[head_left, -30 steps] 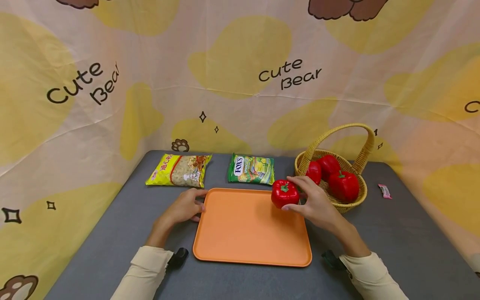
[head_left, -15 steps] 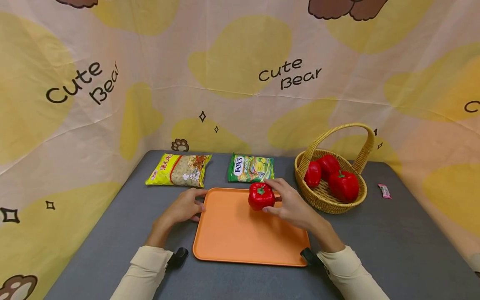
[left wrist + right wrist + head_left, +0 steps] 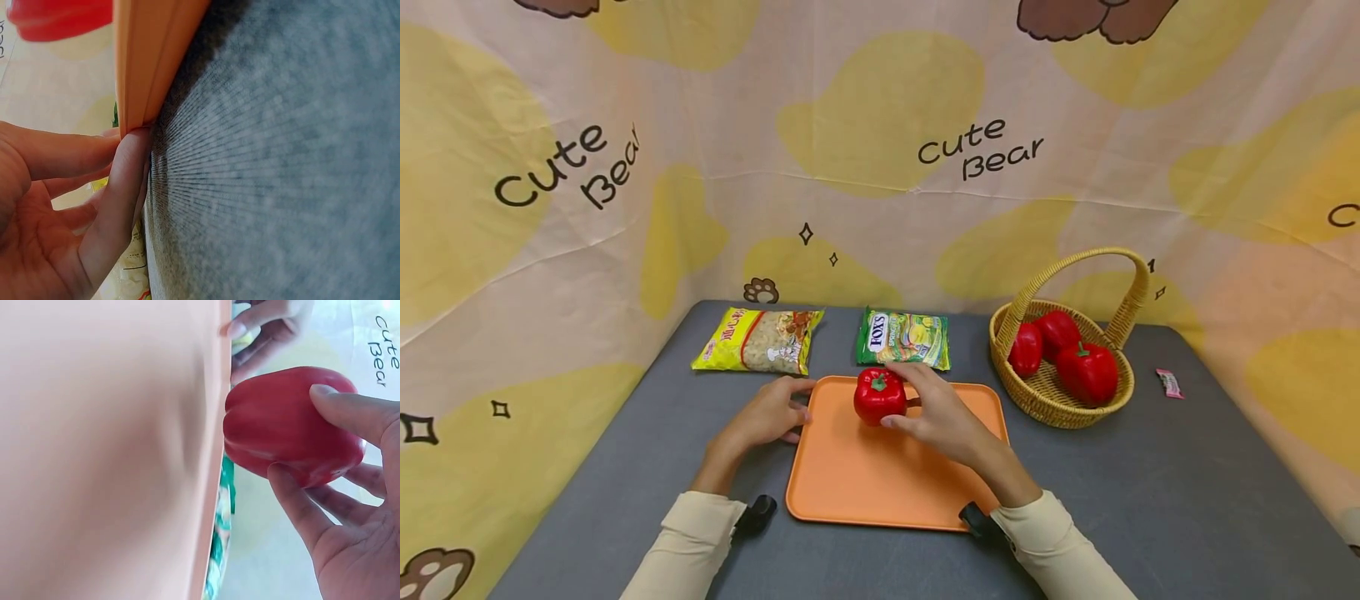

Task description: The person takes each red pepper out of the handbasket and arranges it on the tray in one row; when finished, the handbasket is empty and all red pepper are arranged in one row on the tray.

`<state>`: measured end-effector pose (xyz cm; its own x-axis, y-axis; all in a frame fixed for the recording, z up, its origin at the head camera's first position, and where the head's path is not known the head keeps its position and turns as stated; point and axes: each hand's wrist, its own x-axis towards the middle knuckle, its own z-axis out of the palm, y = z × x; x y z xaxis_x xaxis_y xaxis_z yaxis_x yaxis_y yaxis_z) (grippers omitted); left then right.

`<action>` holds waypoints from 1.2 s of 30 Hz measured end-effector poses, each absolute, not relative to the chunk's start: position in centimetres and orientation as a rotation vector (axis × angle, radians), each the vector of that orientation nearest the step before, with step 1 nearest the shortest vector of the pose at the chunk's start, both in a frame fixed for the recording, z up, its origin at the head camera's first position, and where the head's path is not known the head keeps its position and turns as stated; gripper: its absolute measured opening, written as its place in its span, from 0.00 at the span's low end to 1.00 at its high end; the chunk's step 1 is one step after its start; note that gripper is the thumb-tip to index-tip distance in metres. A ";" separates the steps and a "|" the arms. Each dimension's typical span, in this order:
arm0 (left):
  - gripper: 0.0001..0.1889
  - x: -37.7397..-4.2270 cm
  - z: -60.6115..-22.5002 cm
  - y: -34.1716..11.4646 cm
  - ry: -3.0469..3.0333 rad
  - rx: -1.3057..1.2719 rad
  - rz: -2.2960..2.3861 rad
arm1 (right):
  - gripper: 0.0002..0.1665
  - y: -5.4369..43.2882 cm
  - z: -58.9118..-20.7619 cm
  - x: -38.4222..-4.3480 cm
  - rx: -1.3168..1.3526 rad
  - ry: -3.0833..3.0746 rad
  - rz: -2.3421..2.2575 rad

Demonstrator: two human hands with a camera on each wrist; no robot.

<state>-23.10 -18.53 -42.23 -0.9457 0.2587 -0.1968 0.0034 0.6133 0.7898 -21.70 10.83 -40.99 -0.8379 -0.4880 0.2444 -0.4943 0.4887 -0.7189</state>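
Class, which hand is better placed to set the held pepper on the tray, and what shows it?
Probably the right hand: it grips the red pepper over the orange tray. The left hand holds no pepper; its fingers are at the tray's left edge.

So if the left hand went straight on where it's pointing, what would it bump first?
The orange tray: the left hand touches its left edge. After that, maybe the held red pepper, though its height above the tray is hard to judge.
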 end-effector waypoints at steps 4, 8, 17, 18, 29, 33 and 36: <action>0.31 -23.1 -42.2 -18.5 2.542 0.198 1.239 | 0.44 9.7 -41.1 -21.8 0.910 -2.707 1.296; 0.31 -23.1 -42.2 -18.5 2.530 0.182 1.248 | 0.44 8.6 -41.2 -21.9 0.891 -2.734 1.313; 0.30 -23.1 -42.3 -18.5 2.525 0.187 1.270 | 0.45 6.0 -41.5 -22.5 0.820 -2.761 1.328; 0.30 -23.1 -42.3 -18.5 2.528 0.197 1.271 | 0.45 5.8 -41.5 -22.6 0.814 -2.762 1.324; 0.29 -23.1 -42.3 -18.3 2.532 0.186 1.269 | 0.45 5.2 -41.8 -22.7 0.778 -2.783 1.330; 0.29 -23.0 -42.3 -18.3 2.538 0.189 1.266 | 0.45 5.2 -41.8 -22.7 0.778 -2.788 1.332; 0.29 -22.9 -42.2 -18.3 2.545 0.189 1.260 | 0.44 5.1 -41.9 -22.7 0.791 -2.783 1.330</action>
<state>-22.91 -18.25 -42.25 -0.9479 0.2455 -0.2032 -0.0127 0.6079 0.7939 -22.72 5.08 -41.88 -0.8758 -0.4519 0.1697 -0.4160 0.5281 -0.7403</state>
